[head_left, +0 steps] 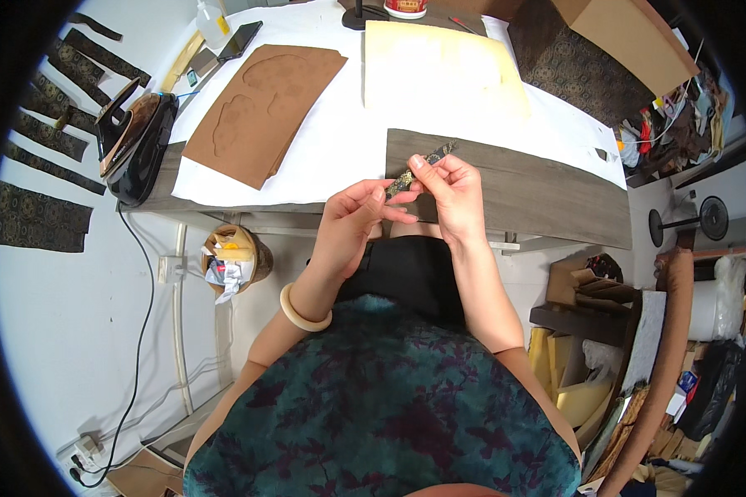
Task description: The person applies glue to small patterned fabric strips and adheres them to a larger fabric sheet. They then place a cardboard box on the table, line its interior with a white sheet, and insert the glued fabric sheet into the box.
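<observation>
A narrow strip of dark fabric with a gold pattern (401, 184) is held up between my two hands, just above the table's front edge. The thumb and fingers of my left hand (350, 222) pinch its lower left end. Farther up, my right hand (454, 192) grips it between thumb and fingers, and the other end pokes out past them to the upper right. Part of the strip is hidden under the fingers. Beneath the hands lies the bare grey-brown tabletop (547, 192), partly covered by a white sheet (315, 157).
Brown sheets with cut curved outlines (278, 108) lie left, beside a cream sheet (448, 66). A black iron (137, 137) stands at the left edge, its cord hanging down. A phone (240, 41) and spray bottle (213, 26) are behind. Below stands a waste basket (261, 257).
</observation>
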A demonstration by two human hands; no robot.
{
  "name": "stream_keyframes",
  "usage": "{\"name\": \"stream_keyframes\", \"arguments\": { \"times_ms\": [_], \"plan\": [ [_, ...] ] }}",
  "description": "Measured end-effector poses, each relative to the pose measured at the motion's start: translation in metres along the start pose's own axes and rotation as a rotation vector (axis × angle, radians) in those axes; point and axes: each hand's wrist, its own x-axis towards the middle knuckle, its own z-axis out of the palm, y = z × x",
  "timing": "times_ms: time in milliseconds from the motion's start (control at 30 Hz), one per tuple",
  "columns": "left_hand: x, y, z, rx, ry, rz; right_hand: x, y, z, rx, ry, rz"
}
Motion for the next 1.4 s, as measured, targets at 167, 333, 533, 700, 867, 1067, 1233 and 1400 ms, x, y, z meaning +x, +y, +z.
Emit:
{"name": "stream_keyframes", "arguments": {
  "times_ms": [167,333,533,700,867,1067,1233,1400],
  "plan": [
    [0.0,0.009,0.001,0.004,0.037,-0.035,0.002,-0.003,0.0,-0.018,0.002,0.002],
    [-0.001,0.001,-0.005,0.259,0.069,0.062,0.001,-0.004,0.004,-0.044,-0.003,-0.011],
    [-0.004,-0.002,-0.001,0.324,0.104,0.152,0.0,-0.006,0.003,-0.065,0.018,-0.019],
    [0.007,0.013,-0.004,0.32,0.003,0.034,0.0,0.003,0.0,-0.197,-0.037,-0.035],
    [0.017,0.015,-0.022,0.425,-0.005,0.058,0.012,0.014,0.001,-0.29,-0.139,-0.061],
    [0.025,0.017,-0.052,0.494,0.029,0.053,0.042,0.016,0.019,-0.328,-0.216,0.071],
    [0.034,0.025,-0.078,0.432,0.067,0.104,0.077,0.034,0.038,-0.216,-0.216,0.137],
    [0.039,0.049,-0.102,0.713,0.163,0.207,0.1,0.05,0.069,-0.188,-0.24,0.147]
  ]
}}
